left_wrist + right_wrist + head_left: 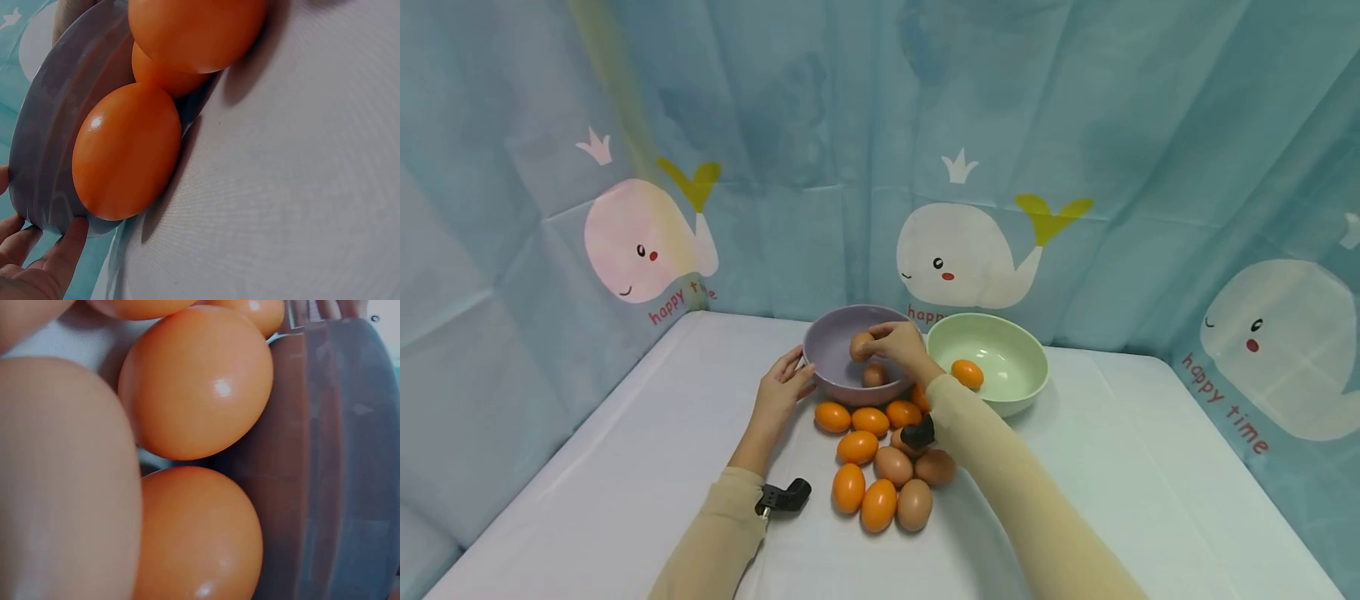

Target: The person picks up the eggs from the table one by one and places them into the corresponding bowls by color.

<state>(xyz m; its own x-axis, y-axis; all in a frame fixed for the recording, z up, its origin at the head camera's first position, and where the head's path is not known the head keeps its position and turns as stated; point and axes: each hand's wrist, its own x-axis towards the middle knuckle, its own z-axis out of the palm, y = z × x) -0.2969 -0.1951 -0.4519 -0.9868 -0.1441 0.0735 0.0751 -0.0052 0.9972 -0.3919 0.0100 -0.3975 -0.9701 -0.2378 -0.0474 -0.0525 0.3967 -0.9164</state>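
My right hand (901, 343) pinches a brown egg (862, 346) inside the purple bowl (831, 358). Beneath that egg, another brown egg (875, 375) lies in the bowl. My left hand (778, 392) rests against the bowl's left side; in the left wrist view its fingertips (76, 232) touch the outer wall. On the near side of the bowl lie several orange eggs (857, 447), with several brown eggs (893, 465) toward the right. The right wrist view shows orange eggs (197, 381) close to the bowl's wall, but not the right hand's fingers.
A pale green bowl (1026, 367) stands to the right of the purple one, with an orange egg (967, 374) in it. A white cloth covers the table (647, 450). Behind hangs a blue curtain (820, 167) printed with whales. Each wrist wears a black camera mount (786, 497).
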